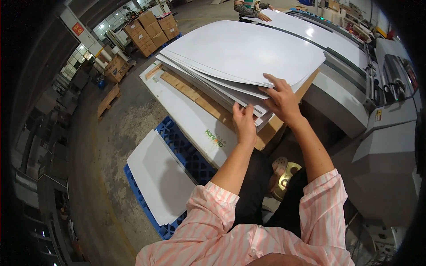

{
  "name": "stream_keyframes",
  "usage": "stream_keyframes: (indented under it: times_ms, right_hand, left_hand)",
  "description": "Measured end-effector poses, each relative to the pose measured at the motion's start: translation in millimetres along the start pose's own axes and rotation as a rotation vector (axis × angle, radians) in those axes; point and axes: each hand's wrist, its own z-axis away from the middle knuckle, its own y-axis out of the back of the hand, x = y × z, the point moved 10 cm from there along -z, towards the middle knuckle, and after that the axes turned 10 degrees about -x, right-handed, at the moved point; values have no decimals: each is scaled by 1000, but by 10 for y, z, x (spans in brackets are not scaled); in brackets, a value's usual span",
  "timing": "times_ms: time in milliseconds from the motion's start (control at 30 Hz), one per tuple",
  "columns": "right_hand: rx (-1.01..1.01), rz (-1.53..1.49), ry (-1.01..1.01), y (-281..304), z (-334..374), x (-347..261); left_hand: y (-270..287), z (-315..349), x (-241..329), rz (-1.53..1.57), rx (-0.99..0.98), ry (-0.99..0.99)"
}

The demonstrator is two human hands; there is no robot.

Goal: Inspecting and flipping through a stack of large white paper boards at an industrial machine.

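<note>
Large white sheets (248,48) lie in a loose stack in front of me, their near edges fanned apart and the top ones bowed upward. My right hand (282,99) is closed on the near edge of the upper sheets, with fingertips showing at the rim. Lower and to its left, my left hand (245,123) grips the near corner of the lower sheets (250,107), fingers bent around their edges. How many sheets each hand holds is hidden.
Wooden strips (195,95) and a white printed board (182,117) lie under the stack. At lower left, smaller white sheets (157,177) rest on a blue pallet (146,204). A grey machine (386,146) stands right; another person's hand (264,17) touches its far white sheet. Cartons (151,31) stand far left.
</note>
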Motion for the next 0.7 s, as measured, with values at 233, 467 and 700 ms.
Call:
stream_keyframes:
  times_ms: [233, 467, 700]
  right_hand:
    - [153, -1223, -652, -544, 98, 708]
    - [37, -611, -142, -49, -101, 159]
    - [-149, -250, 20, -99, -13, -85]
  left_hand:
    - [33, 49, 110, -127, 117, -56]
    - [20, 92, 183, -246, 157, -51]
    - [29, 25, 110, -242, 29, -127]
